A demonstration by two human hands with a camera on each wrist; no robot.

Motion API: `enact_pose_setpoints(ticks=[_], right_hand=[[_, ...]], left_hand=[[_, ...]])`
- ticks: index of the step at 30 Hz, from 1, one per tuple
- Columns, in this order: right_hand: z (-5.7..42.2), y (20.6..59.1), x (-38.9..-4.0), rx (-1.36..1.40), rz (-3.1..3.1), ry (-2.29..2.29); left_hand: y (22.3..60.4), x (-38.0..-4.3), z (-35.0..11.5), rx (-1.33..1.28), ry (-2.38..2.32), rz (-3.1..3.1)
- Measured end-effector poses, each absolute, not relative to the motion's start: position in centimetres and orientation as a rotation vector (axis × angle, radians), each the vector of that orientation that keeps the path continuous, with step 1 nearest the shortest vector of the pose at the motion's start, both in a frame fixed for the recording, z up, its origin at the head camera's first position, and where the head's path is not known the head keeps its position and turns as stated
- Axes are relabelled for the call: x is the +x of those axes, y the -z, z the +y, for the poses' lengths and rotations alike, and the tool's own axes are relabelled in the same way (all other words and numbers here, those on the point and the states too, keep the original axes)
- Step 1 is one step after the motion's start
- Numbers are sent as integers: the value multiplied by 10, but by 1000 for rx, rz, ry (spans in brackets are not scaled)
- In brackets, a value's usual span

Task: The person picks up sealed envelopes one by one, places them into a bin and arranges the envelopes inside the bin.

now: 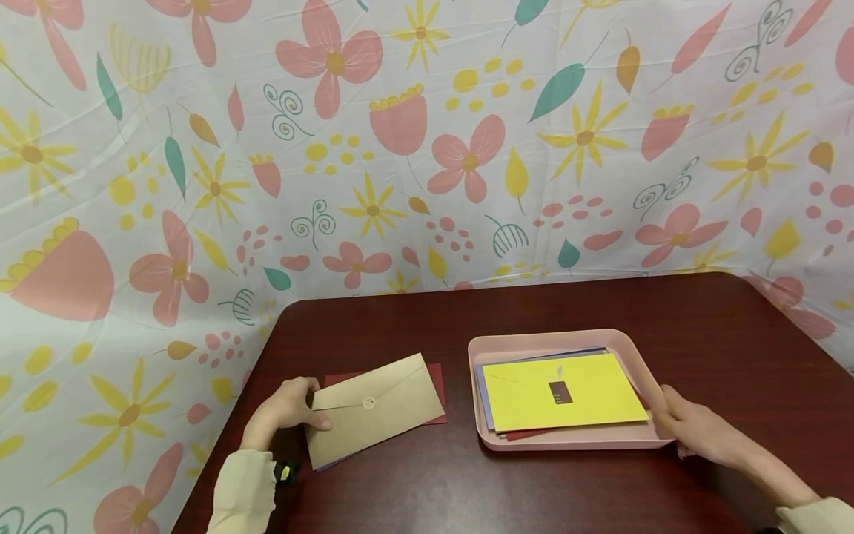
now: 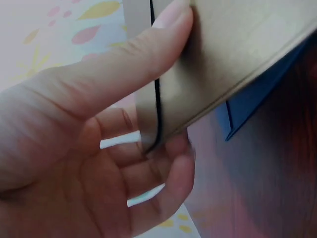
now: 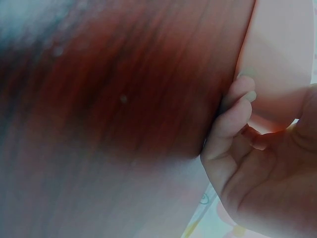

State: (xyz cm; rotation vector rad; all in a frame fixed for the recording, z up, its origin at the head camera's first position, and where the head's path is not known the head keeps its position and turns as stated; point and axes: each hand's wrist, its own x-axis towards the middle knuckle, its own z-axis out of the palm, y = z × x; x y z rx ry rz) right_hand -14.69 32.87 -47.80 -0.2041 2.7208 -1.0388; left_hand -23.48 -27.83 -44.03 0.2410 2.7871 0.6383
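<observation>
My left hand (image 1: 288,406) pinches the left end of a tan envelope (image 1: 380,415) with a round seal on its flap, thumb on top and fingers beneath. Under it show the edge of a blue envelope (image 2: 247,99) and part of a red envelope (image 1: 437,382). To the right stands a pink tray (image 1: 640,360). On top of the stack inside it lies a yellow envelope (image 1: 520,397) with a dark printed label; blue, lilac and red edges peek out below. My right hand (image 1: 697,426) grips the tray's right side near its front corner, its fingers curled against the outer wall.
Everything rests on a dark reddish-brown wooden table (image 1: 427,482). A white cloth (image 1: 427,200) printed with flowers hangs behind the table and along its left side. A dark band with a yellow-green spot (image 1: 285,472) is at my left wrist.
</observation>
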Motion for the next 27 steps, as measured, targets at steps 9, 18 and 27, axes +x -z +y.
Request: enact_pose_setpoints(ticks=[9,18,27], right_hand=[[328,478,-148,-181,2698,1047],[327,477,-147,-177,2713,1031],[328,478,-148,-186,2711,1035]], left_hand=[[444,-235,-298,409,-1215,2406],[444,-236,-306,312,-1569,2165],[447,-237,-307,313,-1764,1975]])
